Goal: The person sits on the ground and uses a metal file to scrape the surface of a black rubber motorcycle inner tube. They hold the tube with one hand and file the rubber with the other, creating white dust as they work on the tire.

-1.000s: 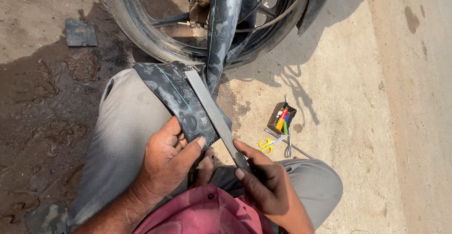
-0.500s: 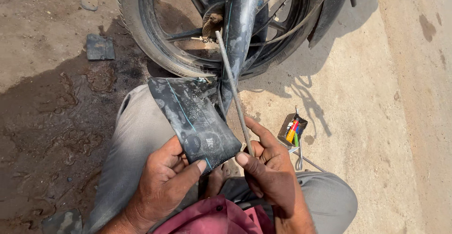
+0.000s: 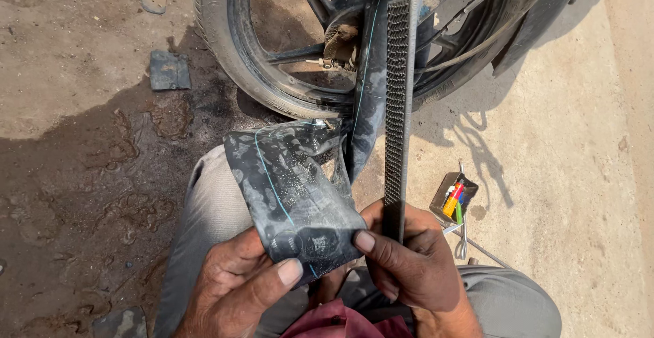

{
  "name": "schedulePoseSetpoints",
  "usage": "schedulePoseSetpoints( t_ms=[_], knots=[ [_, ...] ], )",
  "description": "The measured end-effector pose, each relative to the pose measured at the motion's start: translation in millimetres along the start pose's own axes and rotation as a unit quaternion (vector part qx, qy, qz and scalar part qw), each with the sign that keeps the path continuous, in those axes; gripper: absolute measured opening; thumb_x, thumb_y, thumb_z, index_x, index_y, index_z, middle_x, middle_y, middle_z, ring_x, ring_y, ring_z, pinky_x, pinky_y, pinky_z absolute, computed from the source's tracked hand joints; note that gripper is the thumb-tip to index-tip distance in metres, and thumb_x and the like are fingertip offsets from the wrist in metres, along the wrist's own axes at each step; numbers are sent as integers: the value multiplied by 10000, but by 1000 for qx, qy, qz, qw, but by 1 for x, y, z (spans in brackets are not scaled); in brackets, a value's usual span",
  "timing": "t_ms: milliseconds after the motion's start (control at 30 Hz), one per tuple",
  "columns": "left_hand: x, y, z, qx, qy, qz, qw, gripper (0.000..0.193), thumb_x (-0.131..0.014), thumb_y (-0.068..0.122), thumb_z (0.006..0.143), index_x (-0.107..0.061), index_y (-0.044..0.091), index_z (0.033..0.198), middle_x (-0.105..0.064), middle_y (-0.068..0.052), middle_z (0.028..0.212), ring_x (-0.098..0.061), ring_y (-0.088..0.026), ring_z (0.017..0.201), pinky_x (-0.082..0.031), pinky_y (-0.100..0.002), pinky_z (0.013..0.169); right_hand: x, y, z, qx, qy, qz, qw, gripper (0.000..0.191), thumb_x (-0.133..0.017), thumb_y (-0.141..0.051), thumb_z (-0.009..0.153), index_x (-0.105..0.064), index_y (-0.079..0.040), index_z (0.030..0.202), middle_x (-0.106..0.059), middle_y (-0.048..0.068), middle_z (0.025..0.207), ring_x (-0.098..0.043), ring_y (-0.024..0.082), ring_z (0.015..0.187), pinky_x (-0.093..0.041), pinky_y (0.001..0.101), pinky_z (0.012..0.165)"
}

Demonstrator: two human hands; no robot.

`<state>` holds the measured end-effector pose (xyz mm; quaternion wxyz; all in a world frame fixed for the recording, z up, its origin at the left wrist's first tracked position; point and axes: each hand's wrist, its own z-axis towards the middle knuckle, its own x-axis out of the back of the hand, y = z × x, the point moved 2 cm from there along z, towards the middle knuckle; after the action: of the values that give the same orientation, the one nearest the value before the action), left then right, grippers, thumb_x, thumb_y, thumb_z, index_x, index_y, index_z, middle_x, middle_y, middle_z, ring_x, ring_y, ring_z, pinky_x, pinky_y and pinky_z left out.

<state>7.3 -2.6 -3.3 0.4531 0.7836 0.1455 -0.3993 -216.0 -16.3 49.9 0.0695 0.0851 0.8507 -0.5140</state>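
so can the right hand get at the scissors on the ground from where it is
Probably, but not freely. The right hand is gripping the long rasp, so it is occupied. The scissors lie just beside it on the ground, past the right knee, with nothing between.

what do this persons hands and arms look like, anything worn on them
Both the left hand and the right hand are bare: no gloves, rings or watch in view. The short nails look grimy. Forearms are uncovered, with no sleeve visible.
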Motion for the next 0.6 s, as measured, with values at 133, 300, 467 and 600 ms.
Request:
schedulePoseSetpoints(
  t_ms=[133,300,467,600],
  knots=[
    [3,4,16,-70,24,-25,997,476,-628,182,1001,-587,-179,1307,-713,-295,1230,-638,-309,1187,-490,-501,1066,-8,1,6,-22,46,22,998,209,-743,11,826,-675,104,1001,-545,63,510,-401,96,325,-260,270,297],
    [4,2,1,-55,139,-72,986,519,-650,214,1011,-563,-147,1373,-693,-298,1299,-646,-329,1243,-484,-498,1068,-21,-4,18,-5,20,14,1000,182,-741,15,841,-662,80,991,-577,55,561,-423,88,361,-283,269,322],
    [2,-18,-31,-132,211,71,966,496,-653,186,955,-605,-122,1340,-677,-245,1352,-629,-295,1272,-449,-458,1101,-26,-9,22,56,-80,-90,991,149,-780,37,892,-683,74,999,-615,42,622,-479,83,466,-340,252,412],
    [-5,-32,-29,-123,229,72,963,455,-670,147,905,-666,-115,1277,-730,-234,1284,-659,-289,1227,-457,-433,1094,-13,-2,11,48,-40,-90,994,324,-742,-28,931,-654,62,1230,-634,44,679,-608,100,537,-461,261,479]
  ],
)
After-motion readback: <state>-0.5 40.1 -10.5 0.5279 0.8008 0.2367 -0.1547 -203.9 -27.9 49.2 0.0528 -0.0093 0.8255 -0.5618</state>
